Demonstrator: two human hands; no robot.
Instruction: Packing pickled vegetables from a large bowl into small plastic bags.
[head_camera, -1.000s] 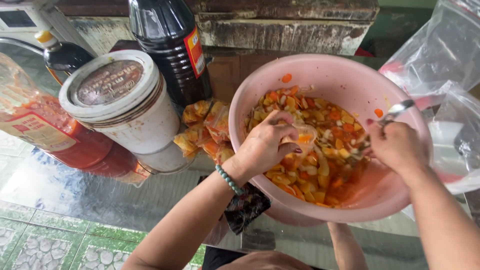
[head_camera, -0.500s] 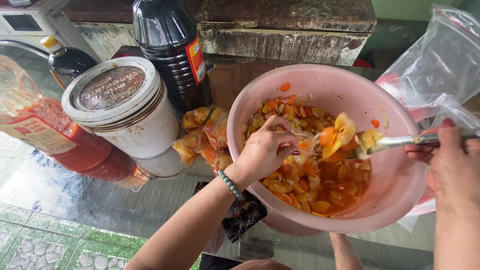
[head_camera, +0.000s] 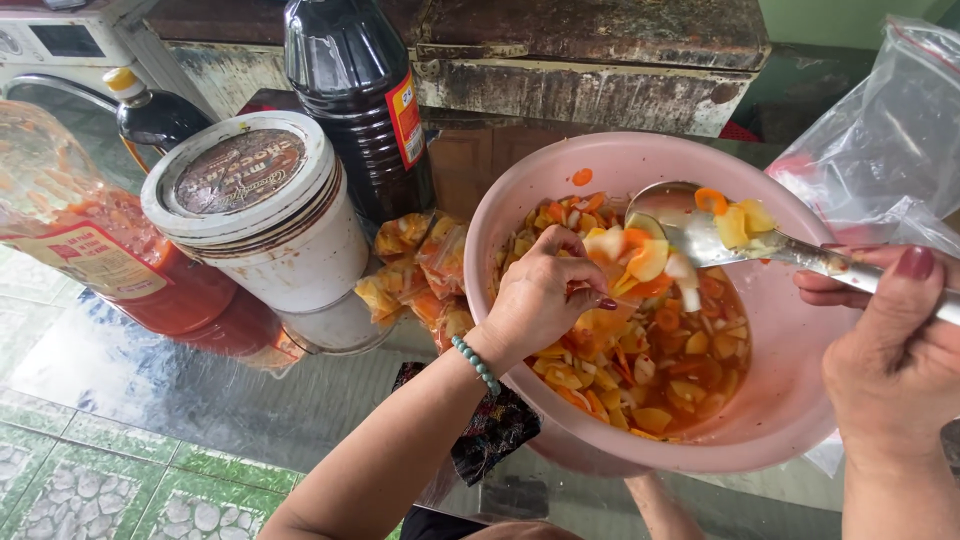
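Observation:
A pink plastic bowl (head_camera: 790, 400) holds chopped orange and yellow fruit pieces (head_camera: 650, 360) in red sauce. My right hand (head_camera: 890, 340) grips the handle of a metal spoon (head_camera: 700, 235), raised over the bowl with several pieces on it. My left hand (head_camera: 545, 295) sits inside the bowl, its fingers closed around small pieces beside the spoon's load. A beaded bracelet circles that wrist.
Left of the bowl stand a white lidded tub (head_camera: 260, 215), a tall dark sauce bottle (head_camera: 355, 95), a smaller dark bottle (head_camera: 150, 115) and a red sauce bottle (head_camera: 90, 250). Small filled bags (head_camera: 415, 270) lie between them. A clear plastic bag (head_camera: 890, 130) is at right.
The spoon rose out of the mix with a load and swung up toward the bowl's far side. My right hand drew back to the right; the left hand stayed in the bowl.

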